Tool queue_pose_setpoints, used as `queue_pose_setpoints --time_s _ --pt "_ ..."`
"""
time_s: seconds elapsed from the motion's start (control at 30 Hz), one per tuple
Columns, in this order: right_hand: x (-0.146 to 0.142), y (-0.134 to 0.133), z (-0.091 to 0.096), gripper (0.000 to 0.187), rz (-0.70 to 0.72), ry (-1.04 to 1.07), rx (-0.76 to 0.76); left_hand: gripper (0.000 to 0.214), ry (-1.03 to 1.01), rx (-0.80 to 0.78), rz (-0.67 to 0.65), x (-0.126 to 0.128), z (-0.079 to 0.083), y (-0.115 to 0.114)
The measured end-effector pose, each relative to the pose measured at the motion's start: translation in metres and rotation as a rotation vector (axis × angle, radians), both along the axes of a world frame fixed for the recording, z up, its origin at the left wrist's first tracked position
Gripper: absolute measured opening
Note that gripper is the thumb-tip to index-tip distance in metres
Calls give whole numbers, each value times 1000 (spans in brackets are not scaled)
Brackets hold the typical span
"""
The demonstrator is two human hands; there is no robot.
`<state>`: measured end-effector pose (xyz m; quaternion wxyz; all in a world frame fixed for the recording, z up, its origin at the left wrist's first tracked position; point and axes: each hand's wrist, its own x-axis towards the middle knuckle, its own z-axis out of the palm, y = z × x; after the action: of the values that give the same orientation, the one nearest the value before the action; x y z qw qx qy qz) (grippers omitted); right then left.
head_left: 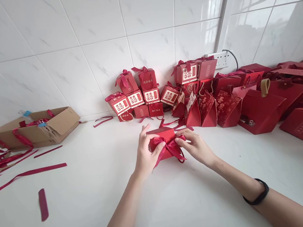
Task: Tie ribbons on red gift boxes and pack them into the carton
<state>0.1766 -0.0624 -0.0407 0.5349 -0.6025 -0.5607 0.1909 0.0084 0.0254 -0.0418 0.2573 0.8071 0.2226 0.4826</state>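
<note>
A small red gift box (161, 131) sits on the white table in front of me, with a dark red ribbon bow (171, 148) across its near side. My left hand (146, 149) pinches the bow's left loop between thumb and fingers. On the other side, my right hand (195, 144) pinches the right loop. Two ribbon tails hang below the knot, spread left and right. A bit of dark red cord (181, 158) shows at the box's lower right. The fingers hide parts of the box's sides.
Stacked red gift boxes (137, 99) with ribbons stand against the tiled wall. Many red bags (262, 105) line the right side, near a white power strip (222, 59). At left are a cardboard box (63, 123), loose ribbons (42, 169) and a ribbon scrap (43, 204).
</note>
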Motion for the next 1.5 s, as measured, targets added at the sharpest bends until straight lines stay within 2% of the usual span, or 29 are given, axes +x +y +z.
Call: queue_pose_setpoints --time_s 0.23,0.37,0.53,0.7,0.93,1.07,1.3,1.4,1.5 --pt "1 3 -4 42 -36 75 -13 19 7 159 114 -1 -8 2" --pt "1 4 -3 41 -81 101 -15 23 -27 153 157 1 -7 -2" --pt "0 4 -4 40 -88 233 -58 30 -18 139 184 2 -6 -3" --pt "0 3 -2 39 -143 109 -57 34 7 20 133 2 -9 -2" --pt "-2 0 2 24 -17 -150 -55 35 -40 -93 99 2 -6 -1" --pt "2 3 -2 20 -4 -163 -73 37 -35 -119 82 1 -3 0" --pt "4 4 1 20 4 -107 -100 22 -23 -120 41 -3 1 1" --pt "3 3 4 20 10 -70 -107 5 -43 -118 5 -3 0 0" --pt "1 2 6 21 13 -78 -100 57 -38 -133 -15 0 -2 -2"
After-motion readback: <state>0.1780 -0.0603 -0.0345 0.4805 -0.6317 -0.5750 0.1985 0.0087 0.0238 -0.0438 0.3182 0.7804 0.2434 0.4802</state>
